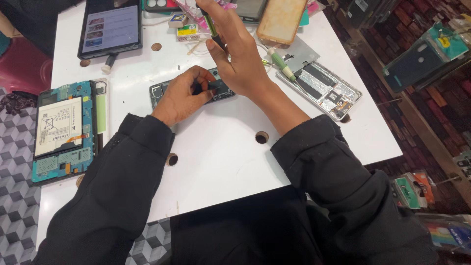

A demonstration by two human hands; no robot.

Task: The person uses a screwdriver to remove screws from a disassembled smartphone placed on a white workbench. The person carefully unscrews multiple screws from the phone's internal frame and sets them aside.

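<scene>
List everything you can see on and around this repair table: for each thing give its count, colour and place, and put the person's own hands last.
table: one, white, centre, with round holes.
opened phone: one, dark, mid-table under both hands.
opened tablet: one, blue board with white battery, left edge.
tablet with lit screen: one, black, top left.
opened phone shell: one, silver, right of the hands.
green-handled tool: one, lying on that shell.
phone case: one, tan, top centre.
small boxes: two, yellow and white, top centre.
packaged cases: several, teal and dark, on the right.
left hand: one, resting on the dark opened phone.
right hand: one, gripping a screwdriver, green shaft, above the phone.
</scene>
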